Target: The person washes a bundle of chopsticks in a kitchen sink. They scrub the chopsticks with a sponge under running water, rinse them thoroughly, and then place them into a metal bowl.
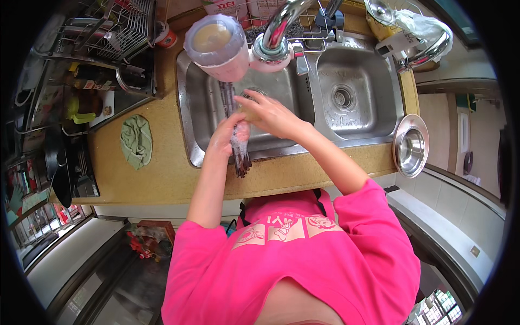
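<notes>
A bundle of dark chopsticks, coated with white soap foam around its middle, lies in the grip of my left hand. Its near ends reach over the front rim of the left sink basin, and its far ends run up under the faucet filter. My right hand is beside the bundle with its fingers stretched across toward it. Something yellowish shows beneath those fingers, too hidden to name. Foam also wets my left fingers.
A chrome faucet with a bulky water filter overhangs the left basin. The right basin has a drain strainer. A green cloth lies left; metal bowls stand at the right edge. Dish racks line the far left.
</notes>
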The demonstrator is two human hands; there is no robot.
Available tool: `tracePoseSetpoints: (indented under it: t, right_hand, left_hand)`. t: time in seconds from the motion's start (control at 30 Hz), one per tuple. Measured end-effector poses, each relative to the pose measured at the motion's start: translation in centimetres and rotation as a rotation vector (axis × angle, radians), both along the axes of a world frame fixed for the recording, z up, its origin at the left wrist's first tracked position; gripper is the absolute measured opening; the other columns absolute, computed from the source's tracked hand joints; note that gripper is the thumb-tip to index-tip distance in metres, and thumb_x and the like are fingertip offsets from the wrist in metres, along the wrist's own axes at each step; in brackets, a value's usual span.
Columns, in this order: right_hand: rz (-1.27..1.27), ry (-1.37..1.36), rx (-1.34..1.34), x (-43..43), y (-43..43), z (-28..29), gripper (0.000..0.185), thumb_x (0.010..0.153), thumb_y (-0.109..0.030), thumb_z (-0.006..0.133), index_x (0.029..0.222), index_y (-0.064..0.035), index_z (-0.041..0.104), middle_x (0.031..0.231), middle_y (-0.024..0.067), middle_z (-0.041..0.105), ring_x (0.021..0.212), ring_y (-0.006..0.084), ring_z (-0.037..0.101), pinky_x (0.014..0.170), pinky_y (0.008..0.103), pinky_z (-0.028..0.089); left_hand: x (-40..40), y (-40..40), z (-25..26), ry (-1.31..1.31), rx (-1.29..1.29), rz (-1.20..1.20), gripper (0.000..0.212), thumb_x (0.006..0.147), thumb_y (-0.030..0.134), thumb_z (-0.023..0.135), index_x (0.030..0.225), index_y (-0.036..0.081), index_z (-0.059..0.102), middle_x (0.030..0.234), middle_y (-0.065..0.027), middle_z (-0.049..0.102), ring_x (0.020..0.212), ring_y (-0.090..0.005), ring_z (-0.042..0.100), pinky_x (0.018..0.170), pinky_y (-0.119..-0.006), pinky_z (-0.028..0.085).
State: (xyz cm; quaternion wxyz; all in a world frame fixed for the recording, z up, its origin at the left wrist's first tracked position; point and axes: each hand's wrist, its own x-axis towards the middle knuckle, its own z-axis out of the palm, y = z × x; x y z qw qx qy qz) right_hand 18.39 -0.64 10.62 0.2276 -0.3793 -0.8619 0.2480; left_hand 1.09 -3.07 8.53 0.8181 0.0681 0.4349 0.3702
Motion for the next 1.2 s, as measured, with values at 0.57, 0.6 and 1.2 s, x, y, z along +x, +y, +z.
tracePoseSetpoints:
  t: [0.57,0.6,1.2]
  right_hand:
    - [0.015,0.203,-0.255,-3.5,-0.5,-0.9,0.021,0.078,-0.022,0.054,0.098,-0.0170,0.057,0.085,0.0057,0.047,0.087,0.0254,0.045,0.076,0.0351,0.036]
    - [0.001,0.166,-0.156,-3.4,-0.3,-1.5,0.016,0.077,-0.023,0.055,0.092,-0.0176,0.059,0.083,0.0050,0.046,0.085,0.0241,0.044,0.075,0.0358,0.034]
    - [-0.345,0.304,-0.072,-3.6,6.9,-6.1,0.027,0.075,-0.024,0.054,0.093,-0.0042,0.052,0.085,0.0112,0.055,0.081,0.0297,0.052,0.076,0.0395,0.039]
  left_hand:
    - [-0.8,-1.6,-2.2,0.118,0.040,-0.207,0.013,0.078,0.015,0.050,0.070,0.005,0.047,0.052,-0.0032,0.044,0.039,-0.0125,0.044,0.033,-0.022,0.031]
    - [-0.5,-1.7,-1.4,0.147,0.048,-0.267,0.013,0.078,0.014,0.049,0.068,0.005,0.047,0.051,-0.0033,0.044,0.039,-0.0125,0.044,0.033,-0.022,0.031]
    - [0.1,-2.8,2.7,0.002,0.126,-0.231,0.016,0.077,0.008,0.047,0.092,0.005,0.041,0.061,-0.0020,0.041,0.042,-0.0095,0.037,0.032,-0.022,0.029]
